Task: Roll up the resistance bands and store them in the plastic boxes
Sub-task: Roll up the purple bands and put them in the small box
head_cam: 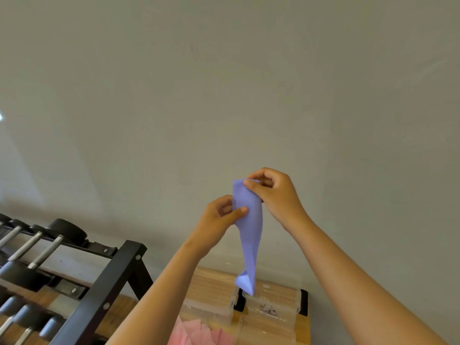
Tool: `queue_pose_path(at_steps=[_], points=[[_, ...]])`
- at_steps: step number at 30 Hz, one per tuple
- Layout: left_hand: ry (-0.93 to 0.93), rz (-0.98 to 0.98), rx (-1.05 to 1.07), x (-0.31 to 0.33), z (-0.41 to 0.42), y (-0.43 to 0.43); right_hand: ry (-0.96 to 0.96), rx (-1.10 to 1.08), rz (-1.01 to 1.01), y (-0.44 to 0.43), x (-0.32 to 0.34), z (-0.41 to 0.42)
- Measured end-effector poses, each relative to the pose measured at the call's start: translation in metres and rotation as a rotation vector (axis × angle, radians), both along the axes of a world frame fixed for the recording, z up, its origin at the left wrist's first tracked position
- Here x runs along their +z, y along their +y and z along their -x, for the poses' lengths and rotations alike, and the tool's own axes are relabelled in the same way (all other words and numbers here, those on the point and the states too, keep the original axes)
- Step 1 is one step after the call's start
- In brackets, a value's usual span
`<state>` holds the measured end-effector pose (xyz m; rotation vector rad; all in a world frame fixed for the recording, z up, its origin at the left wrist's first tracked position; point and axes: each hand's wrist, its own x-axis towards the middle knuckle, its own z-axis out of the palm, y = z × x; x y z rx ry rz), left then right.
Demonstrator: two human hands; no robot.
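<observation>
A purple resistance band [249, 235] hangs in the air in front of the wall, its lower end folded just above the boxes. My right hand [273, 192] pinches its top edge between thumb and fingers. My left hand [220, 220] pinches the band's left edge a little lower. Below, clear plastic boxes [211, 297] [273, 307] stand on a wooden table [305, 329]. A pink band [199, 334] lies at the bottom edge of the view, partly cut off.
A black dumbbell rack [104, 292] with several dumbbells [44, 247] fills the lower left, close to my left forearm. A plain grey wall [224, 83] takes up the upper view.
</observation>
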<state>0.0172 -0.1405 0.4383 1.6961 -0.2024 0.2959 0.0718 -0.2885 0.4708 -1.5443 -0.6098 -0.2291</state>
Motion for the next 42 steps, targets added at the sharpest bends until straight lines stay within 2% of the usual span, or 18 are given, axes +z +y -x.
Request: queue_pose_path(at_steps=[5, 11, 19, 23, 26, 30, 33, 38, 40, 42], points=[[0.004, 0.029, -0.001, -0.006, -0.002, 0.0, 0.001, -0.02, 0.019, -0.001, -0.003, -0.002], [0.177, 0.008, -0.105, -0.045, -0.008, 0.008, -0.035, -0.092, -0.033, -0.006, 0.009, -0.009], [0.377, 0.015, -0.129, -0.098, -0.007, 0.014, -0.012, -0.177, -0.072, -0.012, 0.016, -0.025], [0.437, 0.213, -0.138, -0.106, -0.007, 0.016, -0.006, -0.241, -0.082, -0.017, 0.018, -0.032], [0.477, 0.476, -0.082, -0.103, -0.006, 0.015, 0.028, -0.313, -0.113, -0.023, 0.013, -0.038], [0.397, 0.819, -0.081, -0.1, -0.005, 0.023, 0.071, -0.39, -0.136, -0.032, 0.006, -0.044], [0.342, 0.987, -0.148, -0.097, -0.004, 0.031, 0.097, -0.423, -0.146, -0.037, 0.002, -0.048], [0.249, 1.054, -0.225, -0.09, -0.005, 0.034, 0.098, -0.447, -0.13, -0.04, -0.003, -0.049], [0.25, 1.004, -0.223, -0.086, -0.004, 0.032, 0.096, -0.447, -0.117, -0.039, -0.005, -0.048], [0.26, 0.87, -0.169, -0.084, -0.004, 0.032, 0.093, -0.451, -0.114, -0.038, -0.007, -0.048]])
